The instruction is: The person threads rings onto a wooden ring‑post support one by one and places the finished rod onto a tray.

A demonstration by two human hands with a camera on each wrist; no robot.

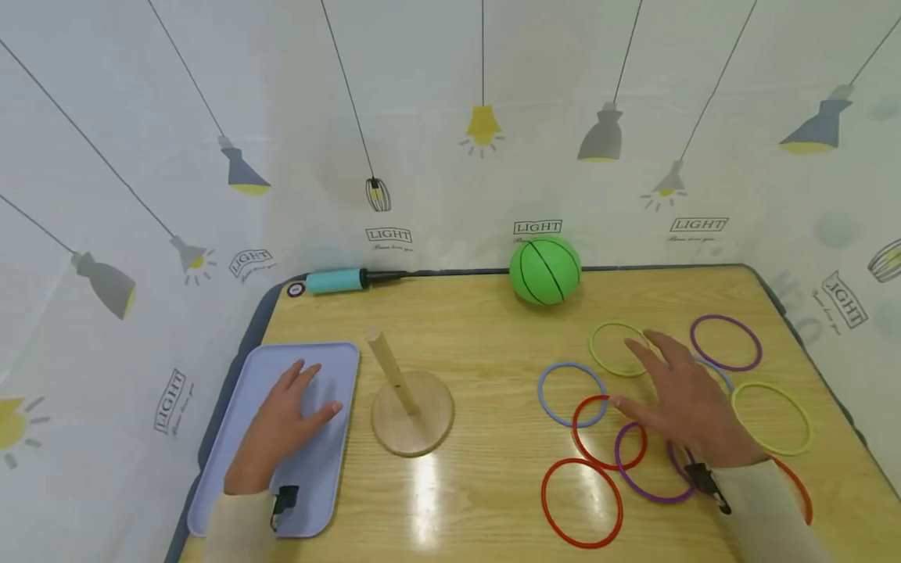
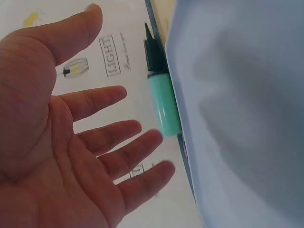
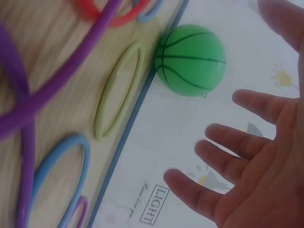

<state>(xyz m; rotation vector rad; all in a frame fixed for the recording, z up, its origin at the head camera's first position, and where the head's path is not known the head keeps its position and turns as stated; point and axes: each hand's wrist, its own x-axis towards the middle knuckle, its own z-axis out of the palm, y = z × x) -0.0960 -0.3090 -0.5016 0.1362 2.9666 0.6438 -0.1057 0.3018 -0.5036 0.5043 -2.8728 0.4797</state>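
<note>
The head camera looks from above, forward and down, over most of the table (image 1: 486,336) and the backdrop (image 1: 436,62). The wrist cameras, very near to the left hand (image 2: 66,142) and the right hand (image 3: 273,161), face forward, their pictures turned sideways. With the head view, the left one shares the teal cylinder (image 2: 165,102), the right one the green ball (image 3: 191,60).

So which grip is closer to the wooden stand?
Left. The left grip is over the tray, left of the stand; the right grip is farther off, over the rings.
</note>
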